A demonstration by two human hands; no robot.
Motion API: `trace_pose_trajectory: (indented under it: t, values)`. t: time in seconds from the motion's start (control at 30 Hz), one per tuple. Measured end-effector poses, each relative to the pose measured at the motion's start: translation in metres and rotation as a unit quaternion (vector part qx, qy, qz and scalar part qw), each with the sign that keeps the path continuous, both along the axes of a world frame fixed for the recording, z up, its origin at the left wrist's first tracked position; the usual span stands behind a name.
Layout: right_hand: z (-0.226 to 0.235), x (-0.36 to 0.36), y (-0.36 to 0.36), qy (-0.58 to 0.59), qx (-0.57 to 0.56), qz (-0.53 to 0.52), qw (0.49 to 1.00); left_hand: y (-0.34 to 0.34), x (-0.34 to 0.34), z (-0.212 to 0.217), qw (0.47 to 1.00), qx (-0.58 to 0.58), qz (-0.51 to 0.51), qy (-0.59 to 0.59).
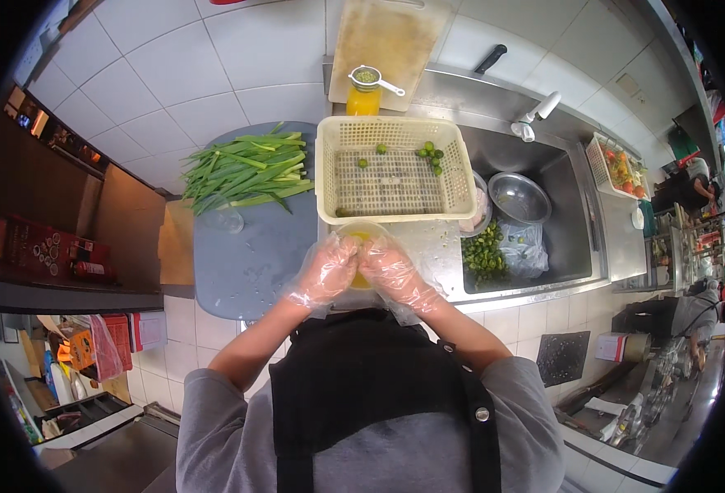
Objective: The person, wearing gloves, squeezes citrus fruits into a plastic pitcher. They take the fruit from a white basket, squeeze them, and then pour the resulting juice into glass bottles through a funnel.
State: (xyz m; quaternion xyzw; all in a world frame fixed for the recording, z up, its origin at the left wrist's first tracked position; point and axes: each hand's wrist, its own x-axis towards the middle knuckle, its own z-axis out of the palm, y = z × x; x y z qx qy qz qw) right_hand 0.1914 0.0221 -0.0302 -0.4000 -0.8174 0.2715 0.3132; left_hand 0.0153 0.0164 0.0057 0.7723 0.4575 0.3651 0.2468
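Both my hands wear loose clear plastic gloves and meet above a round container of yellow liquid point(360, 281). The fingers of my left hand point(328, 268) are closed in a pinch, and those of my right hand point(390, 268) are closed right beside them. Whatever they hold, if anything, is hidden by the fingers and shiny plastic. Just beyond them stands a cream plastic basket point(395, 218) with several small green citrus fruits point(430, 151) inside, mostly toward its right side. Behind the basket, a small strainer point(366, 76) rests on a jar of yellow liquid point(363, 103).
Long green leafy stalks point(251, 168) lie on a grey board point(247, 246) at left. On the right, the sink point(572, 230) holds a metal bowl point(520, 197), a heap of green citrus pieces point(484, 251) and a plastic bag point(525, 251). A cutting board point(387, 37) leans against the wall.
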Motion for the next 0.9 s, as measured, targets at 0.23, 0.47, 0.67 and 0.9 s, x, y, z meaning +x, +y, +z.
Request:
trace_pose_trajectory:
  t: [0.23, 0.47, 0.67, 0.9]
  values:
    - [-0.006, -0.002, 0.003, -0.026, -0.041, -0.021, 0.999, 0.008, -0.008, -0.012, 0.995, -0.095, -0.014, 0.008]
    - [-0.002, 0.002, 0.003, -0.032, -0.047, 0.022, 0.998, 0.063, -0.04, 0.015, 0.966, -0.137, -0.219, 0.03]
    - [-0.001, -0.001, 0.007, -0.033, 0.177, 0.026, 0.983, 0.15, -0.01, 0.031, 0.973, -0.121, -0.079, 0.178]
    - [-0.006, -0.017, 0.007, -0.186, 0.063, -0.032, 0.98, 0.219, 0.033, -0.042, 0.903, -0.019, -0.037, 0.427]
